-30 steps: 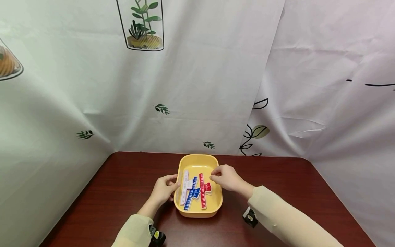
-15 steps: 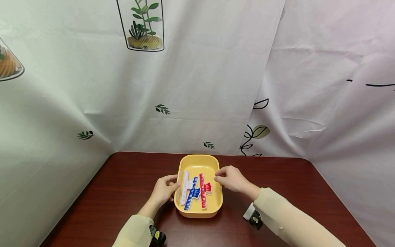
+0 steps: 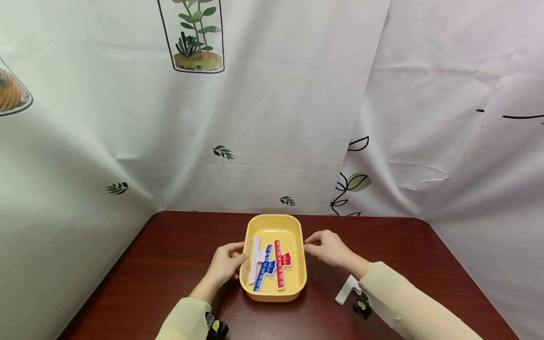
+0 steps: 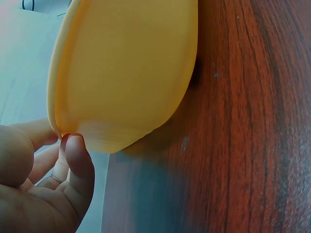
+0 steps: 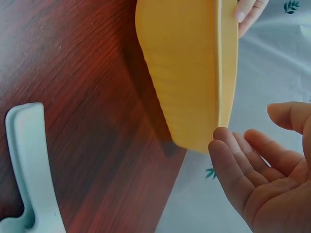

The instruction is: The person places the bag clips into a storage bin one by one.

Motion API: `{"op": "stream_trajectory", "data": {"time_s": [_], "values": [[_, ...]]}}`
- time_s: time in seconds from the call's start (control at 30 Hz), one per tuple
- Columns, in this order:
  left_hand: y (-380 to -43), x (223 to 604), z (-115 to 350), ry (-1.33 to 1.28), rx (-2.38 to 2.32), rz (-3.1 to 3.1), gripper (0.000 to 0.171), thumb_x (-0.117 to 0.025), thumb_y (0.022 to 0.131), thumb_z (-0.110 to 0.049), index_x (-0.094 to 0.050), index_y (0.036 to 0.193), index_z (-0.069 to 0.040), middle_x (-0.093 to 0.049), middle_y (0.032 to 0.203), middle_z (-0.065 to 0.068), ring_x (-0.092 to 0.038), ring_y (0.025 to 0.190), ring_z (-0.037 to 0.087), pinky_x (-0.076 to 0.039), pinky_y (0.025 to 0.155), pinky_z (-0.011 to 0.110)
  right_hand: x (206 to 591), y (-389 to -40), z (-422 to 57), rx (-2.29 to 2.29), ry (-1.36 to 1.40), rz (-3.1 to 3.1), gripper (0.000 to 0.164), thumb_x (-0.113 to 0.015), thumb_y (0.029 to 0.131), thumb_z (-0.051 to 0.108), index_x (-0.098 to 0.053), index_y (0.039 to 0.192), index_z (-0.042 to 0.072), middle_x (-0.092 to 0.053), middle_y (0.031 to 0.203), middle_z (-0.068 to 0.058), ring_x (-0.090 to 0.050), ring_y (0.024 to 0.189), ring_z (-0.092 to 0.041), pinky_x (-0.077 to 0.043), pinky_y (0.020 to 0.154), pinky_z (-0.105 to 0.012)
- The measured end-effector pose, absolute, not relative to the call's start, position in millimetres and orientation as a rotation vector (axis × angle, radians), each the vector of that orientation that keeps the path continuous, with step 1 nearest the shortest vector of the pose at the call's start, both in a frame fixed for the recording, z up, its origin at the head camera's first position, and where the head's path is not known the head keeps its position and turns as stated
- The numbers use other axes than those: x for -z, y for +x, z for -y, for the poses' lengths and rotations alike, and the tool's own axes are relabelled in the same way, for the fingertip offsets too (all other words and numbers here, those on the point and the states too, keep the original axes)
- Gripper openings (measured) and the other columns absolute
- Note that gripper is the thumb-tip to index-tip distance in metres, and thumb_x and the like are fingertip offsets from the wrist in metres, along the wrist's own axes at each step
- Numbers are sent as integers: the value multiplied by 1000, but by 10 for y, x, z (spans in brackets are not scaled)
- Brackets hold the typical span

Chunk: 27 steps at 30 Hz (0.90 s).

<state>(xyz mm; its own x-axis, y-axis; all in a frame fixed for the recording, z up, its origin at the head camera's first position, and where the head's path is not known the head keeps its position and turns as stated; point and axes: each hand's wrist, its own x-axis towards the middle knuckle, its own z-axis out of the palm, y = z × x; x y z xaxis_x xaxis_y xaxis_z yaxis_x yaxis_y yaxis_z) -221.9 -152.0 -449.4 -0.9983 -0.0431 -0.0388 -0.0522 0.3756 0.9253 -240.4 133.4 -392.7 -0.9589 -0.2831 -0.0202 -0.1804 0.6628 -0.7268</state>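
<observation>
A yellow tray [image 3: 274, 297] stands on the table with three clips printed with piano keys in it: a white clip [image 3: 254, 262], a blue clip [image 3: 264, 269] lying across part of it, and a red clip [image 3: 279, 264] to their right. My left hand [image 3: 224, 262] pinches the tray's left rim between thumb and fingers, as the left wrist view also shows. At the right rim is my right hand [image 3: 329, 248], holding nothing. In the right wrist view its fingers [image 5: 226, 160] are extended, fingertips right at the rim, thumb apart.
Another white clip [image 3: 348, 289] lies on the dark red wooden table [image 3: 182, 255] beside my right forearm, which partly hides it. A printed pale curtain [image 3: 276, 118] hangs behind the table and along both sides.
My right hand has drawn back rightward from over the tray to its right rim, uncovering more of the white clip on the table. My left hand, the tray and its clips stay put.
</observation>
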Motion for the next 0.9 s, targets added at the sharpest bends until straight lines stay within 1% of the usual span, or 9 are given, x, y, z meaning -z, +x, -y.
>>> {"op": "stream_trajectory", "data": {"time_s": [0.13, 0.33, 0.4, 0.6, 0.77, 0.9], "values": [[-2209, 4500, 1527, -94, -1747, -2595, 41, -64, 87, -8, -56, 127, 2, -60, 72, 12, -51, 45, 15, -47, 40, 29, 3930, -2402, -1398, 1178, -361, -2756, 20, -67, 85, 17, -71, 98, 3, -67, 80, -10, -58, 58, -15, -50, 53, -26], [-2206, 4515, 1541, -110, -1741, -2595, 42, -65, 88, -9, -56, 127, 1, -59, 72, 10, -52, 47, 16, -47, 40, 29, 3926, -2412, -1491, 1157, -365, -2776, 21, -66, 85, 18, -71, 99, 4, -65, 76, -6, -58, 60, -15, -50, 53, -26], [-2211, 4519, 1545, -108, -1743, -2594, 42, -65, 88, -9, -57, 127, 1, -60, 73, 10, -53, 47, 16, -47, 40, 28, 3925, -2418, -1525, 1158, -356, -2783, 21, -66, 85, 18, -71, 99, 4, -66, 76, -6, -58, 60, -16, -50, 54, -26], [-2225, 4510, 1544, -97, -1743, -2601, 42, -65, 87, -10, -57, 127, 1, -59, 72, 10, -53, 47, 17, -48, 41, 29, 3936, -2447, -1633, 1145, -338, -2814, 24, -66, 85, 18, -70, 103, 3, -67, 75, -2, -58, 61, -12, -50, 54, -25], [-2226, 4497, 1537, -100, -1737, -2602, 42, -65, 87, -9, -57, 127, 1, -58, 71, 9, -53, 47, 18, -48, 41, 29, 3935, -2448, -1705, 1139, -395, -2822, 27, -65, 84, 20, -69, 103, 1, -69, 80, -3, -65, 68, -15, -51, 57, -26], [-2224, 4496, 1532, -100, -1732, -2603, 42, -65, 87, -9, -57, 127, 1, -58, 71, 9, -52, 46, 17, -48, 41, 30, 3922, -2418, -1756, 1125, -454, -2826, 30, -65, 85, 23, -69, 103, -1, -69, 85, -5, -66, 71, -15, -52, 59, -26]]}}
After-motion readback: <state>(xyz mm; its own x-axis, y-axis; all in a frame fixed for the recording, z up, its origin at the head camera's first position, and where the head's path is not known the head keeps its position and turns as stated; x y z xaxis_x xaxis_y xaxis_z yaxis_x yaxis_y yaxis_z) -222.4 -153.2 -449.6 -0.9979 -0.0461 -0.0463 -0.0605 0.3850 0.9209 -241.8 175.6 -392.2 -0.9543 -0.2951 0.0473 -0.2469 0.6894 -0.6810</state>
